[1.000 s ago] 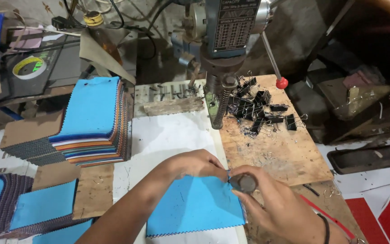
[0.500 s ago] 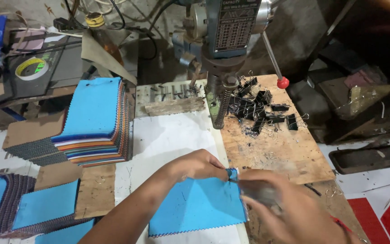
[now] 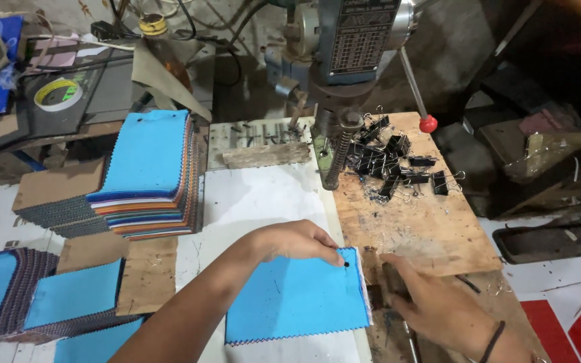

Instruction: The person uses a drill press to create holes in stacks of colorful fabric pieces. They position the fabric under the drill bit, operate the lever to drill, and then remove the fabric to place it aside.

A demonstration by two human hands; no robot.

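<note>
The left hand (image 3: 297, 240) lies flat, fingers pressing the upper right corner of a bright blue fabric swatch stack with pinked edges (image 3: 294, 299), low in the centre of the frame. A small punched hole sits at that corner, just beside the fingertips. The right hand (image 3: 432, 302) rests at the stack's right edge, fingers curled loosely around a dark clip-like object (image 3: 388, 282); whether it is truly gripped I cannot tell. The stack's long side runs left to right, its right edge meeting the worn plywood board (image 3: 432, 228). Above, in mid-frame, stand the grey drill press (image 3: 344, 81) and a heap of black binder clips (image 3: 391, 161). Upper left sits a tall multicoloured swatch pile (image 3: 149, 175). Open white tabletop (image 3: 263, 195) lies between.
</note>
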